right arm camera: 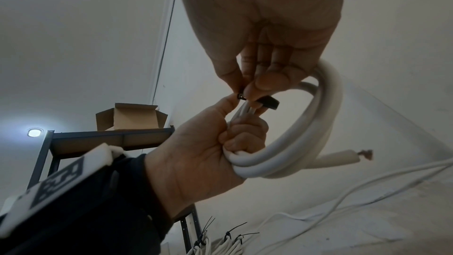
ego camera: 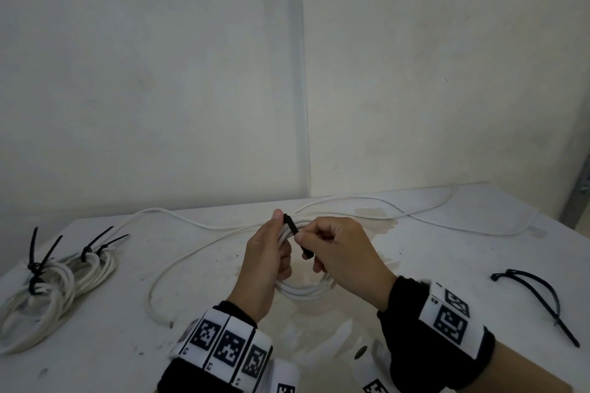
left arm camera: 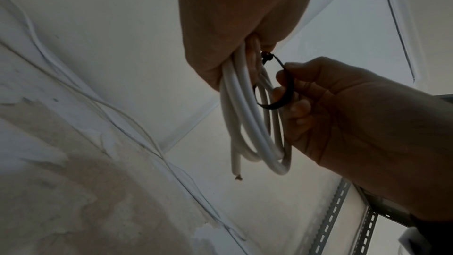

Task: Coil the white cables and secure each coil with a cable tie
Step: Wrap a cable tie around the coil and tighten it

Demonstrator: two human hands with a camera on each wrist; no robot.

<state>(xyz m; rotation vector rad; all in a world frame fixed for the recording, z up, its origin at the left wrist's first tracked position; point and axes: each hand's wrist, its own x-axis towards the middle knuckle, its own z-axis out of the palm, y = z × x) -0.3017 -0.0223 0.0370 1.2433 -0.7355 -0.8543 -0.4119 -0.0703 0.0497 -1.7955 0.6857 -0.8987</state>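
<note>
Over at nine o'clock on the white surface [ego camera: 191, 271] I see the finished coils [ego camera: 54, 284] lying in a heap, each cinched with black ties [ego camera: 44, 257] whose tails stick up.

Moving toward centre, my left hand [ego camera: 266, 260] is curled tight round one side of the white cable coil [ego camera: 303, 289], fingers wrapped about the bundled loops, thumb raised at twelve o'clock and pressing against the head of the black cable tie [ego camera: 295, 234]. The coil hangs beneath that hand just above the surface, and in the left wrist view its cut end [left arm camera: 236, 166] dangles at six o'clock with bare wire showing. From the coil, the loose cable [ego camera: 198, 249] trails off across the surface towards the wall.

Just beside it, at roughly three o'clock of the left hand, my right hand [ego camera: 346, 260] pinches the tie's strap between thumb and forefinger, the other fingers folded in. The strap curves round the bundle in the left wrist view; whether its tip is through the head I cannot tell.

Farther right, at three o'clock, spare cable ties [ego camera: 542, 300] lie on the surface, well apart from both hands.
</note>
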